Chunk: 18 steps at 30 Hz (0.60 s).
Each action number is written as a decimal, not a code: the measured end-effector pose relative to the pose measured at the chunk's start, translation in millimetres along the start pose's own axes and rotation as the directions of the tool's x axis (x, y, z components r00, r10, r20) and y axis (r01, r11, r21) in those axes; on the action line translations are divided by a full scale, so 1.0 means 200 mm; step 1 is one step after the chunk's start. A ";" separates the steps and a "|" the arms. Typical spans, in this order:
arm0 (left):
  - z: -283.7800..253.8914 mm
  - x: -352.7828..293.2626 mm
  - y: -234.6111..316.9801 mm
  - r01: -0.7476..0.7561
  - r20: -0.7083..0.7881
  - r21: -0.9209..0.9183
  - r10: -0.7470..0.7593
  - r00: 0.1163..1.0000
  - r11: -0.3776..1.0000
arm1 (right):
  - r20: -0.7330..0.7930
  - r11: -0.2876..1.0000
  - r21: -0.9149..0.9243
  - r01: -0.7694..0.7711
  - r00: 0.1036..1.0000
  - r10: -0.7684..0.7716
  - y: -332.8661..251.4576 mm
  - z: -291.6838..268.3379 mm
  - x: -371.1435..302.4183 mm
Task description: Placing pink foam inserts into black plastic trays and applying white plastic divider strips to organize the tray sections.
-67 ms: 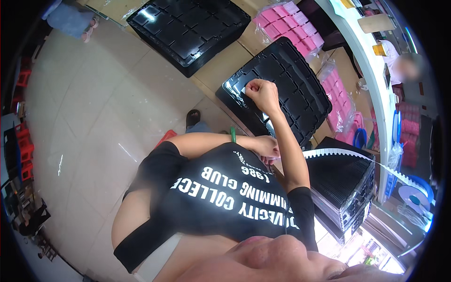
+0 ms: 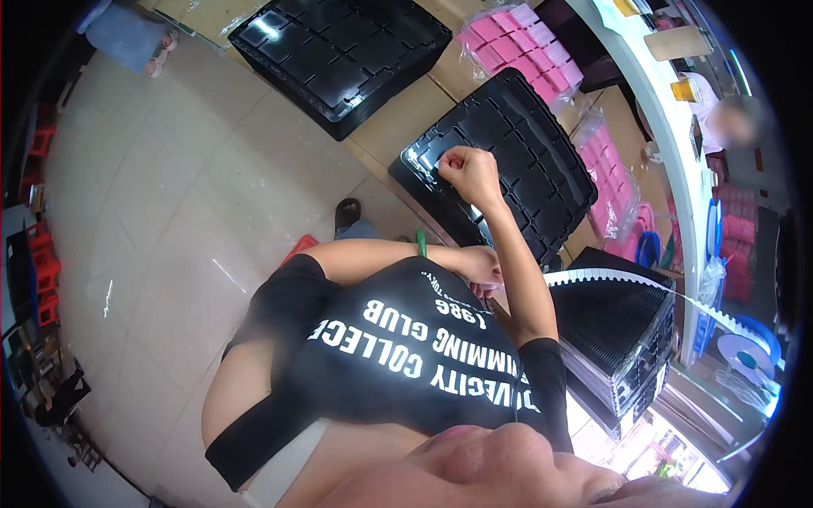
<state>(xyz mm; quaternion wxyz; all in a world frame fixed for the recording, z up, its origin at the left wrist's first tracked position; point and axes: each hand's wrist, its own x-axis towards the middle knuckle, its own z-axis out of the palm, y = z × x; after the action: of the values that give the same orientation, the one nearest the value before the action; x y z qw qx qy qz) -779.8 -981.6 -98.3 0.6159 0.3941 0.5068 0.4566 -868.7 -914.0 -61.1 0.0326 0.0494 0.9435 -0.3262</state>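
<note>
My right hand (image 2: 474, 178) is closed in a pinch just over the left corner of a black moulded plastic tray (image 2: 542, 169). What its fingertips hold, if anything, is too small to make out. My left hand (image 2: 478, 264), below a green bracelet (image 2: 421, 243), is held in front of my body with its fingers curled. My right forearm partly covers those fingers and whatever is in them. A white strip with evenly spaced marks (image 2: 605, 274) runs from a blue and white reel (image 2: 749, 356) on the right to behind that forearm.
Another stack of black trays (image 2: 339, 55) stands at the upper left of the table. Pink packs in clear plastic (image 2: 521, 51) lie beyond the trays. On the right are stacked black trays (image 2: 618, 339) and a white shelf edge (image 2: 652, 110). Another person (image 2: 711, 118) is behind it.
My right hand has shifted very slightly left and down over the tray corner, still pinched. My left hand has hardly moved.
</note>
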 end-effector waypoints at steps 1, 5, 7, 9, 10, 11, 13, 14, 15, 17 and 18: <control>0.00 -0.01 0.01 -0.002 -0.002 0.002 0.002 1.000 1.000 | -0.001 1.000 -0.002 0.003 1.000 -0.003 0.00 -0.01 0.00; -0.01 -0.04 0.00 0.041 0.012 0.043 -0.042 0.999 0.998 | -0.004 0.982 0.157 -0.100 0.995 0.102 0.03 0.05 -0.02; 0.00 -0.04 -0.04 0.036 0.008 0.013 -0.036 0.999 0.999 | -0.173 0.987 0.131 -0.095 0.978 0.117 0.02 0.10 -0.04; 0.01 -0.02 -0.10 -0.004 -0.017 -0.029 0.003 1.000 1.000 | -0.195 0.994 0.083 -0.071 0.977 0.086 0.01 0.14 -0.05; 0.01 -0.01 -0.12 0.001 -0.014 -0.028 -0.001 1.000 1.000 | -0.211 0.999 0.033 -0.044 0.976 0.050 0.00 0.15 -0.06; 0.02 0.00 -0.15 0.004 -0.005 -0.017 -0.004 1.000 1.000 | -0.215 0.998 0.037 -0.049 0.975 0.056 0.00 0.14 -0.07; 0.03 0.00 -0.16 0.013 0.012 0.003 -0.013 1.000 1.000 | 0.046 0.982 0.157 -0.104 0.994 0.098 0.00 0.10 -0.09; 0.03 0.00 -0.15 -0.012 -0.006 -0.032 0.012 1.000 0.999 | -0.037 0.975 0.206 -0.080 0.995 0.089 0.02 0.09 -0.12; 0.04 -0.01 -0.14 -0.038 -0.021 -0.065 0.036 0.999 0.997 | -0.083 0.958 0.268 -0.099 0.989 0.125 0.05 0.06 -0.17; 0.03 -0.03 -0.13 0.033 0.028 -0.097 -0.030 0.999 0.995 | -0.085 0.906 0.400 -0.141 0.978 0.189 0.04 -0.06 -0.37; 0.04 -0.01 -0.19 -0.001 -0.008 -0.242 -0.001 1.000 0.970 | -0.129 0.899 0.421 -0.123 0.973 0.193 0.10 -0.11 -0.53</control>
<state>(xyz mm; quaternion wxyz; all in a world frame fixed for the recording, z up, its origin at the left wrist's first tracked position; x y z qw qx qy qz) -766.3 -994.5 -131.8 0.6574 0.3142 0.4497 0.5166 -762.3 -892.8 -45.7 -0.0317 0.1590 0.8460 -0.5079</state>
